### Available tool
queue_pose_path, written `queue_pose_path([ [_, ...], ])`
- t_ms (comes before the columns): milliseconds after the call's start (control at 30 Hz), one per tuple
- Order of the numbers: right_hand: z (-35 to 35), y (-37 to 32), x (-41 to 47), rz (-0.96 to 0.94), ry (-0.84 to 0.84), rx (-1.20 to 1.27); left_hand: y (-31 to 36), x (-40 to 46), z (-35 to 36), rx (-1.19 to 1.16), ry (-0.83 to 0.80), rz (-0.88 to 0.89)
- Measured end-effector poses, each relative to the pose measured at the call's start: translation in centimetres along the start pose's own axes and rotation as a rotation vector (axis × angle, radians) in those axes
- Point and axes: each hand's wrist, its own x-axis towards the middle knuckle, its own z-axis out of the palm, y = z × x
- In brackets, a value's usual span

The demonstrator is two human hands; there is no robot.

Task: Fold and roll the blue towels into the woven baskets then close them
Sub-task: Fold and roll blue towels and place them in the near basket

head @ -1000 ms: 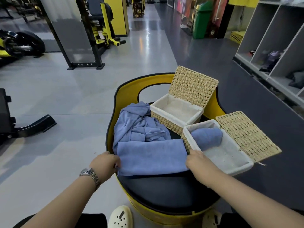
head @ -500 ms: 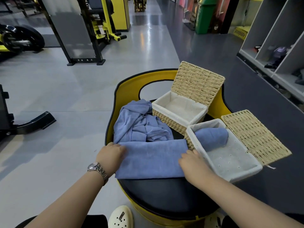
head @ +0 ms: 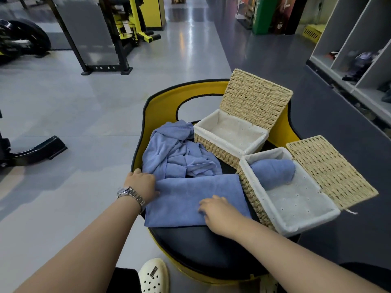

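Note:
A folded blue towel (head: pixel 186 199) lies flat on the black seat (head: pixel 201 246) of a yellow chair. My left hand (head: pixel 141 185) rests on the towel's left edge. My right hand (head: pixel 218 212) lies palm down on its right half, fingers spread. Behind it sits a crumpled heap of blue towels (head: pixel 175 153). The near woven basket (head: pixel 254 199) stands open at the right with one rolled blue towel (head: pixel 273 172) at its far end, its lid (head: pixel 330 170) folded back flat. The far woven basket (head: pixel 211 144) is open with only its white lining inside, lid (head: pixel 256 98) upright.
The chair's yellow backrest (head: pixel 160 106) curves behind the baskets. Gym machines (head: pixel 118 32) stand at the far left on the grey floor. A grey shelf unit (head: pixel 359 49) lines the right side. A white clog (head: pixel 154 275) shows below the seat.
The right hand slid left from the towel's right edge onto its surface. The left hand moved slightly inward along the left edge. The camera view shifted a little closer.

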Motion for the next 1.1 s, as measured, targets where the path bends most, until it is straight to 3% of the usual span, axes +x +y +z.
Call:
queue_pose_path([
  [67,-0.2,-0.2,0.0,0.012,0.032,0.053,0.1,-0.3,-0.5,-0.038,0.0,0.017],
  [167,-0.9,-0.8,-0.1,0.05,0.116,0.219,0.2,-1.0,-1.7,-0.38,0.027,0.013],
  [300,-2.6,-2.7,-0.5,0.121,0.076,0.768,2.1,-2.2,-4.2,-0.914,0.072,-0.046],
  [400,-3.8,-3.8,-0.9,0.198,0.022,1.117,4.5,-2.6,-5.7,-1.16,-0.025,-0.067],
  [467,-4.1,-4.0,-0.8,0.272,0.071,1.281,6.0,-2.8,-6.7,-1.289,-0.12,-0.07],
  [533,-4.3,-3.5,-0.8,0.346,0.21,1.283,7.4,-3.1,-7.9,-1.504,-0.283,-0.051],
  [600,-4.5,-2.0,-0.9,0.44,0.365,1.041,8.8,-3.0,-8.5,-1.664,-0.406,0.01],
  [700,-4.5,1.1,-1.2,0.564,0.436,0.665,10.0,-2.4,-7.6,-1.483,-0.233,0.128],
  [767,-4.4,2.5,-1.6,0.594,0.494,0.621,10.1,-1.7,-6.4,-1.154,-0.06,0.228],
  [867,-3.8,4.1,-2.1,0.552,0.545,0.505,10.2,-1.0,-4.1,-0.707,0.039,0.408],
  [967,-2.6,4.3,-2.4,0.398,0.524,0.156,10.4,-0.5,-1.8,-0.517,0.035,0.519],
  [1033,-1.8,3.8,-2.1,0.328,0.516,-0.15,10.7,-0.6,-0.9,-0.45,-0.038,0.527],
  [1100,-1.9,3.2,-2.1,0.286,0.412,-0.298,11.1,-0.8,-0.3,-0.359,-0.122,0.525],
])
